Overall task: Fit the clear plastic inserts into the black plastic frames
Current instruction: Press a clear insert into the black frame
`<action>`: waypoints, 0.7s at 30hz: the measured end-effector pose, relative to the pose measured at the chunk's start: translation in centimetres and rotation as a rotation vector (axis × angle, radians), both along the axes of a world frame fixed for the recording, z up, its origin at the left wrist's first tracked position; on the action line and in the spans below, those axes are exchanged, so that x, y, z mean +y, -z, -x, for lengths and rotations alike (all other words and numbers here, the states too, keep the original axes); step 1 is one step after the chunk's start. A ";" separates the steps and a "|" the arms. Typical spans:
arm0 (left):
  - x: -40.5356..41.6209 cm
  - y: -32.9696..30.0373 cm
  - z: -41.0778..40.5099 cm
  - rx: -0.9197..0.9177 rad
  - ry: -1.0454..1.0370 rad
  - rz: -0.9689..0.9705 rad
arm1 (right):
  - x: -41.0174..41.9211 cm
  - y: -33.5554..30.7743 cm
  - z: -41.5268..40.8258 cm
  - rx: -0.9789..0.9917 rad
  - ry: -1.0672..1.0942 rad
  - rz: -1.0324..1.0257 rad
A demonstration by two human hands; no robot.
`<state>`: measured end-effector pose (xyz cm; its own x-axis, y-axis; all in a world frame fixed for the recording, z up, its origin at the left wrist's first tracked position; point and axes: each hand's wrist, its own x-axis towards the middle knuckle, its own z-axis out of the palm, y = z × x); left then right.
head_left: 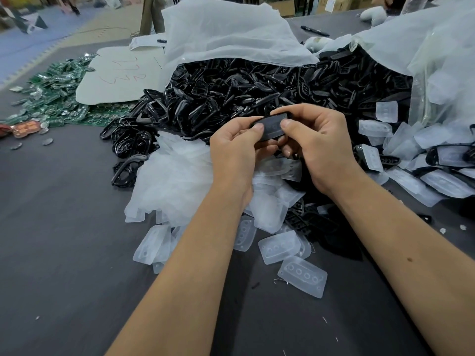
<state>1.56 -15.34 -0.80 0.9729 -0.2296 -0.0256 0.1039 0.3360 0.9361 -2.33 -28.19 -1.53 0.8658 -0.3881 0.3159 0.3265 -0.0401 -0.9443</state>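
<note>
Both my hands hold one black plastic frame with a clear insert lying in it, above the heap. My left hand grips its left end, thumb on top. My right hand grips the right end, thumb pressing the insert. Behind them a big pile of black frames spills from a white bag. Loose clear inserts with round holes lie on the grey table below my wrists, and more clear inserts are heaped at the right.
Green circuit boards are piled at the far left, beside a white sheet with red marks. A second plastic bag lies at the right. A black marker rests at the back. Crumpled clear film sits under my left hand.
</note>
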 end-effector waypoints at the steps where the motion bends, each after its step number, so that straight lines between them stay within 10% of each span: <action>1: 0.0 0.0 0.0 0.000 -0.001 -0.001 | 0.0 0.0 0.0 0.001 0.002 0.006; 21: -0.3 0.3 0.2 -0.116 -0.020 -0.127 | -0.3 -0.1 0.0 0.053 0.055 0.010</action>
<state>1.40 -15.62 -1.07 0.9754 -0.2122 0.0590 -0.0124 0.2148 0.9766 -2.30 -28.49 -1.48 0.8592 -0.4321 0.2741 0.2728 -0.0663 -0.9598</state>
